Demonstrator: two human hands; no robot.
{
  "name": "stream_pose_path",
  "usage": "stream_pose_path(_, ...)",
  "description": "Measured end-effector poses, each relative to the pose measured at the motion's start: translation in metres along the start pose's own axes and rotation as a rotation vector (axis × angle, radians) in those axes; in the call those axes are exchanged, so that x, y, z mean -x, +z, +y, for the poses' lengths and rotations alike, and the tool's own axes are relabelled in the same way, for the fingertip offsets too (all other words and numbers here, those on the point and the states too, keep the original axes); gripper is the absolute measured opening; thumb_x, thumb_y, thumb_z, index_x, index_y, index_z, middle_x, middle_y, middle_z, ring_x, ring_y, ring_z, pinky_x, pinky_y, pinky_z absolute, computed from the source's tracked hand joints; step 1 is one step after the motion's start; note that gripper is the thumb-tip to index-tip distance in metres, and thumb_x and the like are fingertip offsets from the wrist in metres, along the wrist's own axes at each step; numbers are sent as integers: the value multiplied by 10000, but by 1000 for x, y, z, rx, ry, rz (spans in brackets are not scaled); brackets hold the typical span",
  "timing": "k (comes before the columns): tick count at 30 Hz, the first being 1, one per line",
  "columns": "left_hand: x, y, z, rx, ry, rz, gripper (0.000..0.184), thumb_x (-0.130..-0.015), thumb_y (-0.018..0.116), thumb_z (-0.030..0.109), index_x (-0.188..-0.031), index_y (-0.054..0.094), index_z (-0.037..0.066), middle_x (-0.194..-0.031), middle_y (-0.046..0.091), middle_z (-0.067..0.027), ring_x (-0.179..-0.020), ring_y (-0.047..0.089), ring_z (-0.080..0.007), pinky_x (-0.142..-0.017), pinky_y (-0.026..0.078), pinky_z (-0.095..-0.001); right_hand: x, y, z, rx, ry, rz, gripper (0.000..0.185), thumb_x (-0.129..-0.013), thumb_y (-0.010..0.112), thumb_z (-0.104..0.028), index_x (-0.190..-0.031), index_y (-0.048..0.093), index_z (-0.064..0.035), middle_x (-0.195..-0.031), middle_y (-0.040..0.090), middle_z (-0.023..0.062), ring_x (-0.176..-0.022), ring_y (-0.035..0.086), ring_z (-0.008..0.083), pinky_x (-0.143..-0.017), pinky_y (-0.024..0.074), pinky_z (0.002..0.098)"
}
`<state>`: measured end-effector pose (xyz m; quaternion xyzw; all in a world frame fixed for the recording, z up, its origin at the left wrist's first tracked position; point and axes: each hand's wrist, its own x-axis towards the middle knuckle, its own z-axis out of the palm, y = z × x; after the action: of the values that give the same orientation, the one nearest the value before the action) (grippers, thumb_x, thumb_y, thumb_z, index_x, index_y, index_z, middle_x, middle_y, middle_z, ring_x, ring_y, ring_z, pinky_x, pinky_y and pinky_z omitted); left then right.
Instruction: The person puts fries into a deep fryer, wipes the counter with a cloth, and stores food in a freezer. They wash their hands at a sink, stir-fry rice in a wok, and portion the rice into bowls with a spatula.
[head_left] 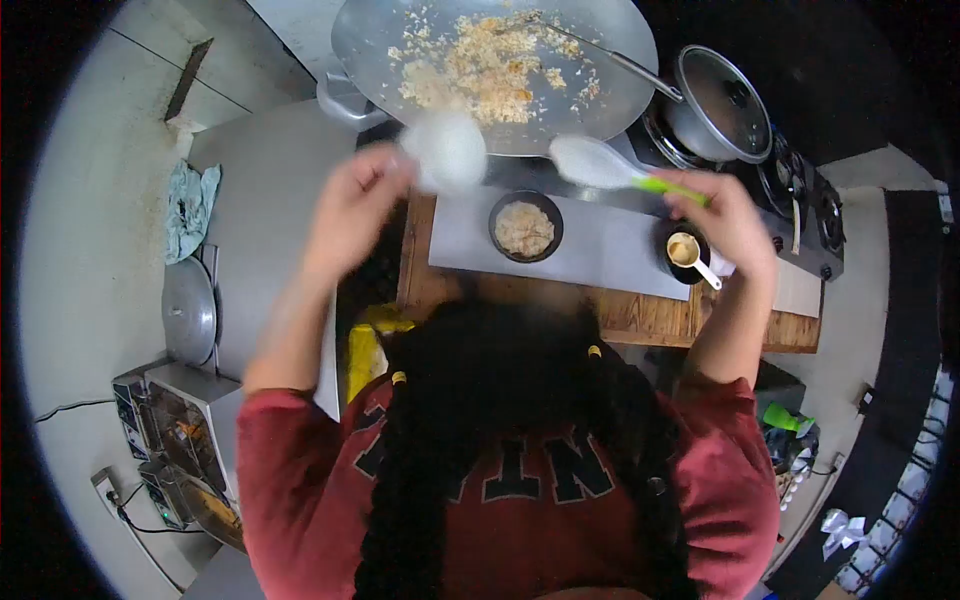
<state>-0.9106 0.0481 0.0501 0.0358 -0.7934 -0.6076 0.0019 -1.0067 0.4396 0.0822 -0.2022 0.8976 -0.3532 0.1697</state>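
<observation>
On the desk (640, 320), a dark bowl (525, 229) holds pale food, beyond which the left grip (360, 205) pinches a blurred white round thing (447, 152), the right grip (735, 220) closes around a green-handled paddle (595, 162), and the wok's (370, 50) grains (490, 70) look only partly mixed, pale patches left.
</observation>
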Motion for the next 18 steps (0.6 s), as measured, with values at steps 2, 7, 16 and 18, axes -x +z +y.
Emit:
stream_pose_path(2, -52, -33, 16, -561, 286, 58, 223, -982, 585, 230, -920, 659, 30, -681, 536, -15, -595, 467, -111, -557, 398, -269, -24, -19, -18, 53, 0, 99, 316, -899, 615, -101, -1203, 701, -97, -912, 718, 133, -752, 649, 184, -739, 506, 319)
stream_pose_path(7, -200, -63, -5, -1056, 402, 9, 285, -918, 614, 266, -909, 667, -14, -843, 662, -220, -801, 663, -366, -720, 499, -459, -152, -3, 18, 587, -92, 138, 320, -879, 579, -136, -1157, 695, -27, -1048, 695, 222, -968, 684, 371, -841, 528, 462)
stream_pose_path(16, -294, -25, -72, -1574, 220, -522, 237, -861, 558, 134, -969, 701, -21, -1013, 691, -239, -922, 672, -402, -830, 522, -479, -293, 75, 39, 853, -159, 57, 231, -846, 551, -109, -960, 735, -32, -1000, 720, 180, -910, 707, 361, -790, 565, 475)
stream_pose_path(18, -293, -13, -73, -1509, 138, -601, 246, -833, 551, 126, -929, 693, -50, -1000, 686, -251, -927, 668, -408, -841, 518, -484, -285, 86, 38, 826, -225, 30, 221, -840, 559, -110, -950, 735, -34, -980, 720, 177, -906, 706, 361, -786, 567, 470)
